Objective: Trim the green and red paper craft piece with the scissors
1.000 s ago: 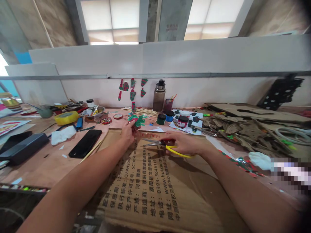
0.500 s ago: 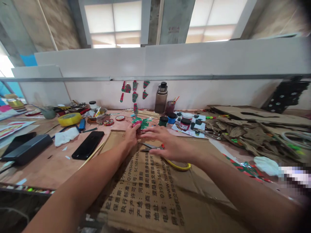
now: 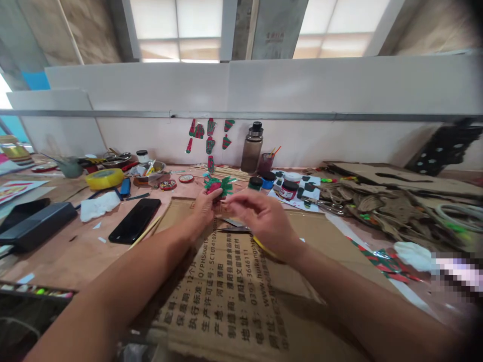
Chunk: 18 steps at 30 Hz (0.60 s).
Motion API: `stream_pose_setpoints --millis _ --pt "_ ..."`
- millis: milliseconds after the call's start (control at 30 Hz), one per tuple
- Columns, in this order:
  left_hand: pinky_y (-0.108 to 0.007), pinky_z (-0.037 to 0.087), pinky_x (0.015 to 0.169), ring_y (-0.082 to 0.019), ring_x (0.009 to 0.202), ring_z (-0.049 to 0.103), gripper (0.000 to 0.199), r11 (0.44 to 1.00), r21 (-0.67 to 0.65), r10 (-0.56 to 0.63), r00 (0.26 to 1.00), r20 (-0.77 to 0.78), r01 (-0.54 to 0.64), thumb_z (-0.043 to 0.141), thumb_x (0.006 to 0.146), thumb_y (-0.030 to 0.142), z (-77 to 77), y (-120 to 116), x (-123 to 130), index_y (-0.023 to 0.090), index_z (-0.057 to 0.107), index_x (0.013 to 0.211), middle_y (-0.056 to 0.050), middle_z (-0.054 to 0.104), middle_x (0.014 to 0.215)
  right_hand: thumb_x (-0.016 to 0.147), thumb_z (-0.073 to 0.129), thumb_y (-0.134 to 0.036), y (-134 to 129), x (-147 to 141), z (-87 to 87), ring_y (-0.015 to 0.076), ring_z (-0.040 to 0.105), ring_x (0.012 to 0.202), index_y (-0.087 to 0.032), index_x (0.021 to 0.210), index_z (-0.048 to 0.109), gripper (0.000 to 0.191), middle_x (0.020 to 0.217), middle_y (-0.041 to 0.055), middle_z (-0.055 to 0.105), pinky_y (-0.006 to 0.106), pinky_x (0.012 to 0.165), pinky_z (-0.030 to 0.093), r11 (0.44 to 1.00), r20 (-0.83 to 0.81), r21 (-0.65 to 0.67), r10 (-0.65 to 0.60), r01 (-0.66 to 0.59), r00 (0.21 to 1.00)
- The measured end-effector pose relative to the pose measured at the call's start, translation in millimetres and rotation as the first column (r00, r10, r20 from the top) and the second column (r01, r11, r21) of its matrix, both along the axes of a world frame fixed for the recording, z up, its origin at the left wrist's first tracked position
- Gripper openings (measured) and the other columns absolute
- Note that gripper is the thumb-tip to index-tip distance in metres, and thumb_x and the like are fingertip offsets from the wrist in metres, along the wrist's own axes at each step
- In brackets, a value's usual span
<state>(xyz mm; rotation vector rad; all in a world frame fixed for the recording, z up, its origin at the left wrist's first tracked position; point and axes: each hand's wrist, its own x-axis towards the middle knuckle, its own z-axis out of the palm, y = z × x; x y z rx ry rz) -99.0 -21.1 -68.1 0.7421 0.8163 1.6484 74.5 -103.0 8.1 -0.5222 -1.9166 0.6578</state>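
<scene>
My left hand [image 3: 209,202] is closed on a red and green cut-out piece [image 3: 223,187], whose edge is fringed with green strips. The thumb lies over the red part. Close by on the right, my right hand [image 3: 264,218] has its thumb and fingers drawn together in a pinch. Whatever lies between those fingertips is too small to make out. Beneath the right hand, a pair of scissors [image 3: 236,229] with yellow handles rests on the printed cardboard sheet [image 3: 211,291], blades pointing left and partly spread. The right hand covers part of the handles.
Left of the cardboard lie a black phone [image 3: 135,221], crumpled tissue [image 3: 100,206] and a yellow tape roll [image 3: 104,178]. Paint jars [image 3: 290,190] and a bottle [image 3: 252,148] stand behind. Cardboard scraps [image 3: 366,198] pile up at right. Red-green pieces [image 3: 210,146] hang on the white board.
My right hand's fingers have gone from stretched out to curled in a pinch beside the left hand. The left hand keeps its hold on the piece. The view has shifted slightly.
</scene>
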Motion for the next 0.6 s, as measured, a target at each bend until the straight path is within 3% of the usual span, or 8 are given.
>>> stream_pose_setpoints --millis 100,167,267,400,600 --pt "-0.020 0.043 0.053 -0.010 0.059 0.064 0.040 1.000 -0.018 0.017 0.999 0.049 -0.016 0.090 0.060 0.017 4.7 -6 4 0.017 0.061 0.087 0.003 0.068 0.071 0.085 0.063 -0.038 47 24 -19.1 0.0179 0.063 0.074 -0.017 0.091 0.071 0.023 0.082 0.0051 0.073 0.032 0.070 0.051 0.913 -0.094 -0.308 -0.310 0.268 0.946" --pt "-0.019 0.042 0.050 -0.010 0.056 0.064 0.042 0.999 -0.041 0.019 0.997 0.071 -0.016 0.090 0.058 0.016 9.7 -12 7 0.017 0.060 0.088 0.003 0.069 0.071 0.081 0.063 -0.043 67 31 -26.9 0.0176 0.060 0.072 -0.016 0.090 0.070 0.029 0.080 0.0053 0.071 0.031 0.068 0.049 0.854 -0.047 -0.413 -0.367 0.317 0.929" --pt "-0.019 0.045 0.050 -0.010 0.055 0.064 0.042 0.998 -0.053 0.019 0.996 0.088 -0.015 0.091 0.058 0.015 17.1 -19 11 0.016 0.061 0.087 0.003 0.069 0.069 0.081 0.061 -0.052 74 29 -30.3 0.0183 0.060 0.074 -0.017 0.094 0.070 0.039 0.087 0.0066 0.072 0.031 0.065 0.048 0.867 0.015 -0.421 -0.287 0.266 0.958" --pt "-0.017 0.045 0.051 -0.008 0.056 0.063 0.041 1.000 -0.029 0.003 0.999 0.037 -0.002 0.093 0.057 0.017 21.3 -25 17 0.016 0.063 0.085 0.002 0.070 0.070 0.083 0.059 -0.058 63 22 -28.6 0.0192 0.061 0.077 -0.018 0.095 0.072 0.044 0.092 0.0068 0.074 0.031 0.067 0.047 0.895 0.074 -0.395 -0.195 0.208 0.978" --pt "-0.018 0.043 0.049 -0.008 0.056 0.062 0.045 0.999 -0.005 -0.051 0.999 0.002 0.051 0.096 0.054 0.020 23.2 -33 25 0.015 0.068 0.089 0.001 0.073 0.076 0.074 0.068 -0.052 57 21 -28.3 0.0166 0.054 0.067 -0.018 0.075 0.068 0.034 0.072 0.0021 0.066 0.031 0.067 0.043 0.872 0.110 -0.451 -0.156 0.189 0.982"
